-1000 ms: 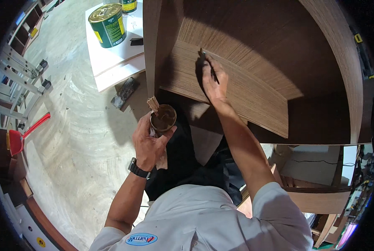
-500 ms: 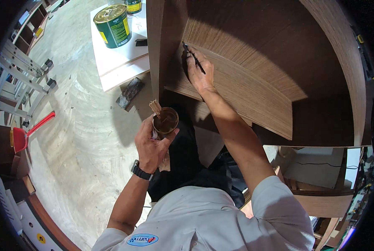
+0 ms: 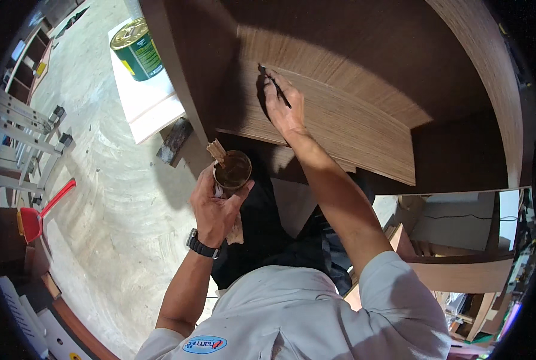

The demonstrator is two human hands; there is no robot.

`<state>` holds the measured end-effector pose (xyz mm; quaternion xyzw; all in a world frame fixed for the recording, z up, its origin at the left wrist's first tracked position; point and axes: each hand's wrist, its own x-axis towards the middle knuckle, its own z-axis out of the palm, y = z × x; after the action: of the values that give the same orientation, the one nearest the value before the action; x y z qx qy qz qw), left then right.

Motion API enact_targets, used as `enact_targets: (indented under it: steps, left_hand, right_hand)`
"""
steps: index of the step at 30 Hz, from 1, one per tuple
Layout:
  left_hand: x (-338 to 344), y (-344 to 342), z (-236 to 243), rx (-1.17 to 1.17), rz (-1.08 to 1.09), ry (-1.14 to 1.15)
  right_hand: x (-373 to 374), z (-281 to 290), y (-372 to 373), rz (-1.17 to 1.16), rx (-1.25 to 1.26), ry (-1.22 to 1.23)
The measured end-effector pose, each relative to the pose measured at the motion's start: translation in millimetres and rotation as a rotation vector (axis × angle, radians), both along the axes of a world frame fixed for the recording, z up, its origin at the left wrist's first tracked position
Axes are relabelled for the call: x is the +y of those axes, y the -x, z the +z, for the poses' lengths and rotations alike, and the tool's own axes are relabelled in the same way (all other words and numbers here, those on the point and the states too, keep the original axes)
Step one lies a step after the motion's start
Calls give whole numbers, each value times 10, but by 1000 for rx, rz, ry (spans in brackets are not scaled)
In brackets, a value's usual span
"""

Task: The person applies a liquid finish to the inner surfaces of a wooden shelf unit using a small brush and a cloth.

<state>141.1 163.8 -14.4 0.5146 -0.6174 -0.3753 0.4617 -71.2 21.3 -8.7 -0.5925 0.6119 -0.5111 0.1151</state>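
My left hand (image 3: pixel 217 207) is closed round an open tin (image 3: pixel 233 174) of brown liquid, with wooden sticks (image 3: pixel 216 149) standing in it and pale, crumpled material beside it. My right hand (image 3: pixel 287 113) is closed on a thin black brush (image 3: pixel 280 91), its tip at the back left of a wood-grain shelf board (image 3: pixel 349 132). The board sits inside a brown curved cabinet (image 3: pixel 346 30), part lit and part in shadow. My fingertips are close to the board; whether they touch it I cannot tell.
A green can (image 3: pixel 140 57) stands on white boards (image 3: pixel 156 114) at upper left, near a dark block (image 3: pixel 175 142). A metal ladder (image 3: pixel 25 138) and red dustpan (image 3: pixel 34 225) are at the left. Beneath the cabinet at right are grey panels (image 3: pixel 454 216) and a curved piece (image 3: pixel 463 274).
My right hand and brush have moved left along the shelf to its back left. The view has shifted slightly. My left hand still holds the tin in much the same place.
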Motion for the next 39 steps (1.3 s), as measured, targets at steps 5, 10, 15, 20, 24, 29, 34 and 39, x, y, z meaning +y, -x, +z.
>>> enact_targets:
  steps: [5, 10, 15, 20, 24, 29, 34, 39]
  left_hand:
    - [-140, 185, 146, 0, -54, 29]
    - [-353, 514, 133, 121, -104, 101]
    - [-640, 852, 166, -28, -194, 105]
    - [-839, 1296, 197, -169, -214, 25]
    - [-925, 1648, 273, -264, -257, -85]
    - [-1013, 1903, 252, -230, -253, -19]
    - [-1035, 1932, 170, -255, -205, 34]
    - [-872, 1868, 83, -92, -253, 130]
  right_hand:
    - [304, -76, 574, -70, 14, 62]
    - [734, -85, 1097, -233, 1, 86]
    - [1230, 134, 1211, -274, -279, -5]
    - [1674, 291, 1274, -215, -485, 103]
    - [1877, 452, 1327, -204, -600, 266]
    - [2136, 633, 1354, -171, -636, 317]
    - [2440, 619, 1437, -132, -709, 334]
    - [2651, 463, 1573, -79, -804, 337]
